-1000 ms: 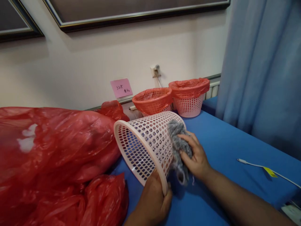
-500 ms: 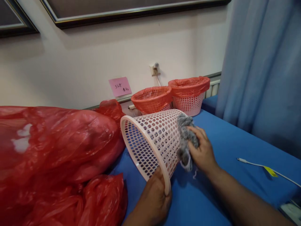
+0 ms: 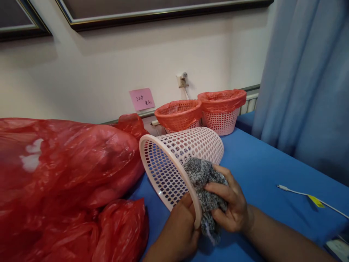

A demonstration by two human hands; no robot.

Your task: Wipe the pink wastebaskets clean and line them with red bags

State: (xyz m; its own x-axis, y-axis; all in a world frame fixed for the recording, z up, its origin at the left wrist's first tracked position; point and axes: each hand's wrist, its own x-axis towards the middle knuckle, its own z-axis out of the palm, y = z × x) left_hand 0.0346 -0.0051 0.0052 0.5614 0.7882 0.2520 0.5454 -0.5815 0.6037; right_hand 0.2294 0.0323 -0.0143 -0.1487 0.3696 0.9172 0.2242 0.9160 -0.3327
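A pale pink perforated plastic wastebasket (image 3: 196,142) lies tilted on its side over the blue surface, its open mouth toward the lower left. My left hand (image 3: 180,225) is closed around the lower part of its rim. With my right hand (image 3: 231,200) I grip a grey speckled cloth (image 3: 203,178) and press it against the basket's outer wall, close to the rim. Part of the wall is hidden behind the cloth, and some fingertips of my left hand are out of sight.
Two similar baskets with red liners, one (image 3: 178,112) nearer and one (image 3: 222,109) to its right, stand by the wall. Red plastic bags (image 3: 81,160) fill the left side. A white cable (image 3: 297,191) lies on the blue surface (image 3: 259,167); a blue curtain (image 3: 305,83) hangs right.
My right hand has moved the cloth from near the basket's base down and left to the wall by the rim. The left hand keeps its hold on the rim.
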